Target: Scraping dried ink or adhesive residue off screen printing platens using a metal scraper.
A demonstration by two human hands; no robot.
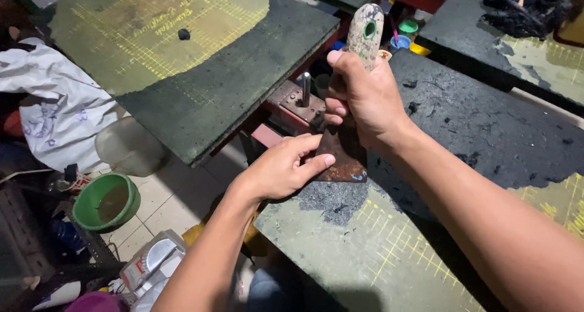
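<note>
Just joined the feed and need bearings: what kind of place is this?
Probably a small craft workshop: worn cutting mats on the benches, a rusty scraper in both hands, small paint pots behind, and clutter on the tiled floor.

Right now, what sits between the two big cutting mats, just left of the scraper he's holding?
In the head view, a small reddish metal press with an upright steel pin fills the gap between the left mat and right mat, beside the scraper.

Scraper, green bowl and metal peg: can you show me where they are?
scraper (344, 157), head view, on its rusty blade.
green bowl (82, 211), head view, on its near rim.
metal peg (306, 88), head view, on the upright shaft.
</note>
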